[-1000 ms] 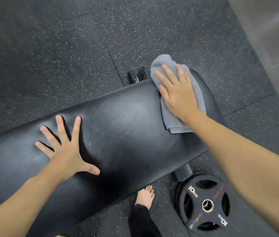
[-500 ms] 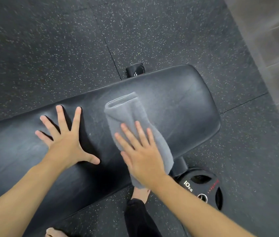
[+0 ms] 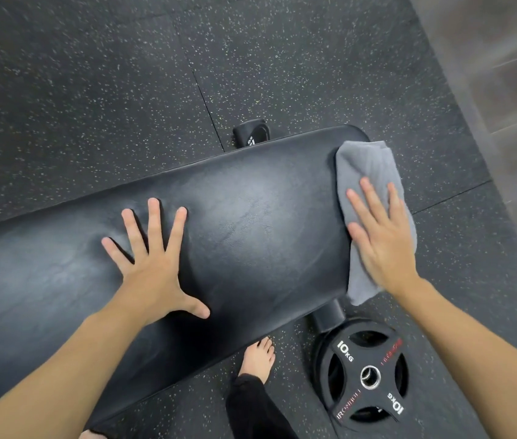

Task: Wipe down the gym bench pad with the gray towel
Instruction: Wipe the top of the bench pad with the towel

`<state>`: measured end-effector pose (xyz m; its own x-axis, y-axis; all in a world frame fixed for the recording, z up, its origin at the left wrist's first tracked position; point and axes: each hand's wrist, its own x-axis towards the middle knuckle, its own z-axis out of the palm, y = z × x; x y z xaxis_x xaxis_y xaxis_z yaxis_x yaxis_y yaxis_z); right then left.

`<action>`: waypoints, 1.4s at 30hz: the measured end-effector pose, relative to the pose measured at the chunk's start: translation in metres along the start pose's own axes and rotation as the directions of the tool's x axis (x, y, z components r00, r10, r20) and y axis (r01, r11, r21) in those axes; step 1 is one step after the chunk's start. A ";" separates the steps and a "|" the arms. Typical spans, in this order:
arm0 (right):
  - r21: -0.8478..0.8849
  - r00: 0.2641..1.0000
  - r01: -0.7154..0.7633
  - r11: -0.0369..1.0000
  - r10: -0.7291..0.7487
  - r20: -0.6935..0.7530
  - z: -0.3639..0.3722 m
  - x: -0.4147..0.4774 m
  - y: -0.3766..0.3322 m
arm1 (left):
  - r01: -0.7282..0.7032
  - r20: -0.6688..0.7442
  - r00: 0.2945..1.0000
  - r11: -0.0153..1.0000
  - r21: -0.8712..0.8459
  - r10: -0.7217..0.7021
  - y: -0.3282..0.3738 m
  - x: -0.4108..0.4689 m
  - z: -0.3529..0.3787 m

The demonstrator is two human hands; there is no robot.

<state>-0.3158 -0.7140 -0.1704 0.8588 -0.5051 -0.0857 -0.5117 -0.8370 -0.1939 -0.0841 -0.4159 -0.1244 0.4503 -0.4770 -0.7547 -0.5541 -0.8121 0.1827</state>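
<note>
bench pad (image 3: 251, 223): black, glossy, lying flat | gray towel (image 3: 368, 172): folded, draped over pad's right end

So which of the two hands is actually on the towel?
The right hand, pressed flat on the gray towel at the bench pad's rounded end. The left hand rests spread on bare black padding, with no cloth beneath it.

My left hand (image 3: 152, 274) lies flat with fingers spread on the black bench pad (image 3: 251, 229). My right hand (image 3: 380, 236) presses the gray towel (image 3: 365, 166) flat over the pad's right end. A 10 kg weight plate (image 3: 366, 375) lies on the floor (image 3: 92, 90) beside my bare foot (image 3: 257, 356).
</note>
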 end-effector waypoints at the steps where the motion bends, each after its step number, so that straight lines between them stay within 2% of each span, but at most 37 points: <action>1: 0.010 1.000 -0.016 1.000 0.016 0.000 0.000 0.012 -0.006 | 0.004 -0.001 1.000 1.000 -0.004 -0.004 -0.001 0.001 0.000; 3: 0.022 0.999 0.040 0.999 -0.041 0.019 0.000 0.038 -0.032 | 0.001 -0.010 1.000 1.000 -0.012 -0.001 -0.001 0.001 0.000; 8: -0.001 0.928 0.370 0.929 -0.370 0.045 0.021 0.114 -0.165 | -0.008 -0.033 0.999 1.000 -0.023 0.008 -0.004 0.001 0.002; 12: 0.045 0.896 0.439 0.897 -0.441 0.059 0.029 0.148 -0.241 | -0.004 -0.064 0.998 1.000 -0.008 0.003 -0.007 -0.001 0.003; 14: 0.003 0.911 0.412 0.911 -0.412 0.029 0.017 0.153 -0.227 | -0.009 -0.082 0.997 1.000 -0.027 0.007 -0.008 -0.002 0.003; 18: -0.097 0.984 0.176 0.980 -0.178 -0.018 -0.016 0.169 -0.120 | -0.017 -0.106 0.994 0.999 -0.035 0.013 -0.009 -0.001 0.006; 21: -0.019 0.975 0.222 0.975 -0.222 0.010 -0.019 0.165 -0.045 | -0.017 -0.139 0.990 0.999 -0.030 0.012 -0.010 0.002 0.010; 23: 0.002 0.973 0.233 0.973 -0.233 -0.004 -0.010 0.154 -0.027 | -0.021 -0.153 0.988 1.000 -0.022 0.017 -0.011 0.003 0.011; 26: 0.031 0.995 0.094 0.995 -0.093 -0.040 -0.004 0.139 -0.031 | -0.037 -0.175 0.984 0.999 -0.030 0.031 -0.013 0.002 0.013; 29: 0.115 1.000 0.016 0.993 -0.013 -0.028 -0.003 0.103 -0.043 | -0.058 -0.195 0.979 0.998 -0.035 0.050 -0.014 0.002 0.014; 33: 0.150 1.000 -0.016 0.988 0.014 0.016 0.008 0.025 -0.106 | -0.092 -0.231 0.969 0.996 0.006 0.091 -0.017 -0.001 0.014; 37: 0.081 0.997 0.040 0.996 -0.045 0.058 0.038 -0.029 -0.218 | -0.082 -0.310 0.947 0.996 0.018 0.084 -0.041 -0.015 0.012; 40: 0.071 0.979 0.185 0.980 -0.190 0.077 0.061 -0.036 -0.308 | -0.008 -0.363 0.932 1.000 -0.025 -0.001 -0.087 -0.036 0.013; 42: 0.070 0.925 0.353 0.933 -0.360 0.122 0.068 -0.033 -0.343 | 0.053 -0.361 0.930 0.997 -0.062 -0.072 -0.126 -0.052 0.016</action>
<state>-0.1671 -0.3960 -0.1673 0.9816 -0.1404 -0.1291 -0.1719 -0.9446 -0.2797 -0.0487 -0.2830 -0.1177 0.7112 -0.5064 -0.4876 -0.4850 -0.8555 0.1812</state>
